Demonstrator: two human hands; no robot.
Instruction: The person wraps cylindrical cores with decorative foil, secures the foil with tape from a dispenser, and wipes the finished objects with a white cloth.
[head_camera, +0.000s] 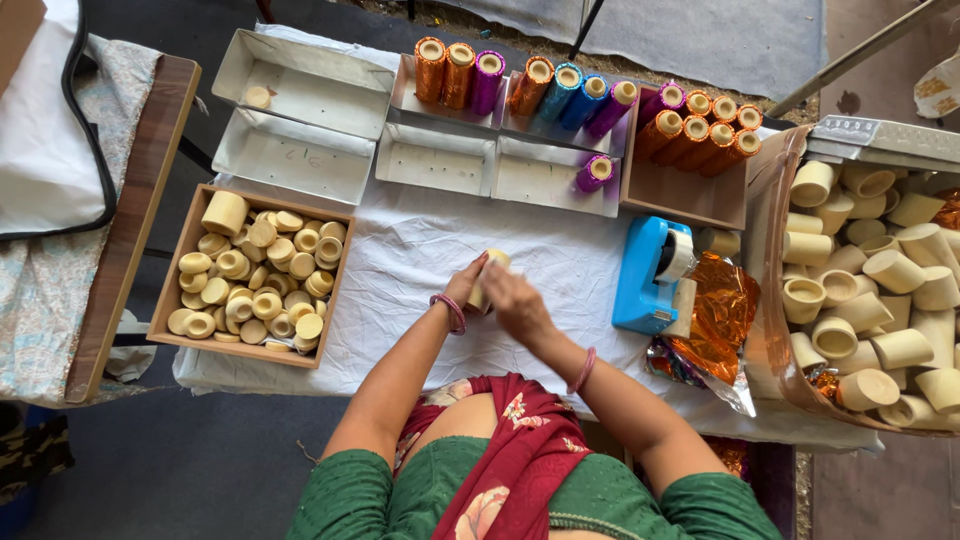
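Both my hands meet over the white cloth near the table's middle. My left hand (464, 287) and my right hand (513, 300) are closed together around one cream cylindrical spool (484, 284), held a little tilted. Only the spool's top end and part of its side show between the fingers. A blue tape dispenser (650, 272) stands just to the right of my right hand, with crumpled orange foil (715, 315) beside it.
A wooden tray (172, 290) of several cream rings and caps sits at left. White boxes (300, 160) lie behind, some holding foil-wrapped spools (460, 70) in orange, purple and blue. A big container (775, 330) of bare cream spools fills the right side.
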